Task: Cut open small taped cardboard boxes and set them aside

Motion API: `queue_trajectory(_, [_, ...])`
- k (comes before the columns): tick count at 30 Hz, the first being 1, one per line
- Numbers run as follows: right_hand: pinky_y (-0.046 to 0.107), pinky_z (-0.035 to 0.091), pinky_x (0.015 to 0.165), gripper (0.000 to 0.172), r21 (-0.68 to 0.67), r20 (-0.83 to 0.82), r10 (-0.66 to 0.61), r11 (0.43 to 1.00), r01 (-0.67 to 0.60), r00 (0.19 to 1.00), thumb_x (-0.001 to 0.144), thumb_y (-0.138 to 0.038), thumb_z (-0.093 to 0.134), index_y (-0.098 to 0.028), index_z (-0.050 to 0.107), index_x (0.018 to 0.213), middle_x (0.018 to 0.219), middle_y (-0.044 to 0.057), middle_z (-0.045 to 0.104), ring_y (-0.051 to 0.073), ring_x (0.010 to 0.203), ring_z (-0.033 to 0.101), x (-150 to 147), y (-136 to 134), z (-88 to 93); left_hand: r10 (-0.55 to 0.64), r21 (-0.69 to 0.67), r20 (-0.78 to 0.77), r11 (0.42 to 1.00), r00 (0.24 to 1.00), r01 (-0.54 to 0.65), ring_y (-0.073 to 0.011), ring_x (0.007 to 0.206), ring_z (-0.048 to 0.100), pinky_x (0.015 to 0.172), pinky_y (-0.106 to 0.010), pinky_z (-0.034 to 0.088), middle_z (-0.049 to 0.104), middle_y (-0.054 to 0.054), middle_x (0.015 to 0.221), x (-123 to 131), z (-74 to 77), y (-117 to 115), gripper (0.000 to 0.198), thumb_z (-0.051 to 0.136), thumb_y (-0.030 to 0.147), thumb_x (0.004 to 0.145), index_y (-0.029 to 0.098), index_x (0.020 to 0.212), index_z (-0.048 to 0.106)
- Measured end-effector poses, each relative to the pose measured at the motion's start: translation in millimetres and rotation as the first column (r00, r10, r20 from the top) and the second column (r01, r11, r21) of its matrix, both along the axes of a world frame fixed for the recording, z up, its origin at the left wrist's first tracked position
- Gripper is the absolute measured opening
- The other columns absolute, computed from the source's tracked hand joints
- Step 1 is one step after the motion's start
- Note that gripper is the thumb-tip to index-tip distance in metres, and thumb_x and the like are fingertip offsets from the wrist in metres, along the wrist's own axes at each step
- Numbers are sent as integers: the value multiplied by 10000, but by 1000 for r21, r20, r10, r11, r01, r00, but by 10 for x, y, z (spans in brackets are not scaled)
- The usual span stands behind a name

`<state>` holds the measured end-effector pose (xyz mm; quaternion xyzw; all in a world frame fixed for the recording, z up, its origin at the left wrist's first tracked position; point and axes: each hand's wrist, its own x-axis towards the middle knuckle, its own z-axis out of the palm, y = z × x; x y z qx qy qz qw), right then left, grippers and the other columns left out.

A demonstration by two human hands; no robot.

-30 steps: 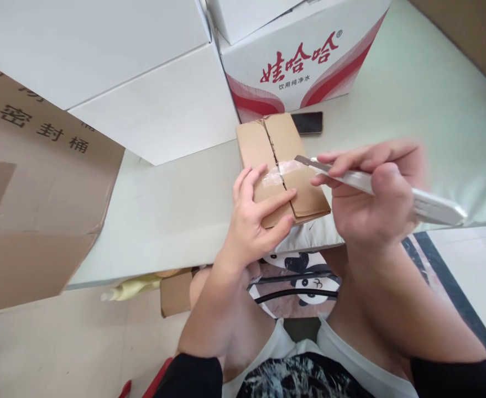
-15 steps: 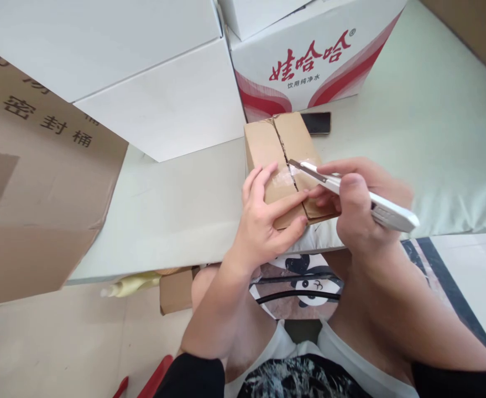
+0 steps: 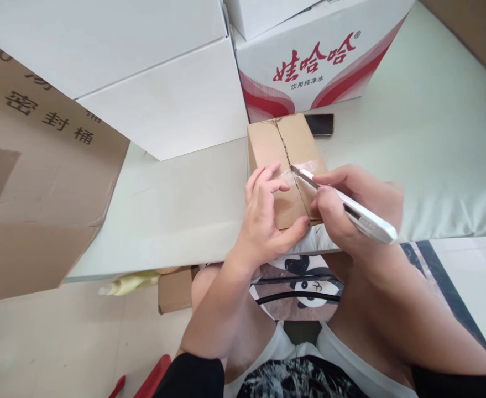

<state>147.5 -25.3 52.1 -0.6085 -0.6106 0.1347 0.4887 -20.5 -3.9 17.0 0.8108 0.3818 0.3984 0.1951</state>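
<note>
Near frame centre, the small cardboard box lay upper left of the right hand, whose grip clasped the utility knife, tip at the lower-right-slanting seam, the left hand splayed against the box.

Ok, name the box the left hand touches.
The clear-taped brown box beneath the knife; no hand touches the white boxes or the other brown ones.
</note>
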Motion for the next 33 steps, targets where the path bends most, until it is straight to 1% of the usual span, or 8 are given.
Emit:
queue_trajectory(14, [264, 372, 406, 192, -38, -72, 127, 991, -130, 989, 803, -200, 577, -231, 652, 629, 465, -37, 591, 112, 402, 532, 95, -122, 132, 62, -49, -29, 997, 998, -63, -373, 1519, 362, 1216, -652, 330, 490, -196, 1522, -58, -35, 49, 529, 683, 569, 888, 251, 1215, 417])
queue_trajectory(18, [282, 361, 382, 229, 72, -313, -16, 997, 41, 950, 844, -151, 546, -231, 712, 708, 501, -15, 594, 135, 411, 549, 160, -125, 151, 7, -28, -19, 1000, 1000, -8, -377, 1520, 364, 1227, -653, 317, 470, -217, 1525, -89, -41, 77, 694, 710, 655, 836, 246, 1305, 402])
queue_trajectory(21, [289, 341, 400, 302, 291, -500, -92, 919, 267, 861, 981, -284, 455, -226, 695, 808, 543, -3, 571, 144, 435, 562, 222, 27, 62, 26, -21, 29, 999, 999, -26, -383, 1519, 370, 1213, -630, 353, 446, -213, 1548, -123, -65, 93, 785, 728, 671, 815, 256, 1392, 394])
queue_trajectory(23, [285, 363, 439, 300, 331, -517, -108, 889, 315, 849, 1018, -411, 432, -226, 657, 946, 645, 7, 631, 159, 513, 620, 297, 183, -82, 61, -25, 101, 998, 993, -58, -377, 1500, 408, 1155, -570, 449, 439, -204, 1560, -148, -82, 103, 783, 734, 654, 820, 262, 1416, 412])
queue_trajectory(25, [306, 441, 529, 294, 229, -391, -159, 937, 263, 907, 1001, -469, 475, -223, 604, 1100, 805, 42, 704, 194, 667, 691, 396, 339, -282, 110, -22, 206, 994, 972, -108, -354, 1456, 481, 1058, -478, 546, 485, -188, 1530, -171, -84, 118, 723, 716, 634, 845, 256, 1402, 452])
queue_trajectory(27, [379, 523, 682, 329, 10, -144, -195, 980, 198, 970, 966, -450, 533, -220, 577, 1197, 933, 83, 724, 246, 834, 714, 494, 464, -502, 197, 10, 326, 977, 925, -211, -304, 1349, 599, 1002, -409, 581, 603, -160, 1406, -193, -67, 142, 572, 664, 600, 902, 228, 1317, 532])
queue_trajectory(31, [494, 535, 889, 423, -359, 265, -49, 922, 146, 963, 870, -312, 591, -203, 620, 1277, 1123, 159, 701, 338, 1033, 677, 587, 579, -827, 436, -2, 488, 867, 756, -498, -220, 1063, 735, 996, -367, 576, 738, -100, 1099, -267, -33, 237, 427, 595, 571, 964, 167, 1084, 663])
queue_trajectory(33, [500, 535, 914, 480, -443, 333, 32, 887, 126, 942, 837, -224, 562, -196, 643, 1310, 1188, 176, 683, 353, 1086, 663, 579, 582, -901, 506, -128, 488, 848, 711, -515, -228, 1029, 741, 975, -359, 580, 750, -97, 1072, -320, -54, 312, 494, 651, 625, 906, 160, 1067, 694])
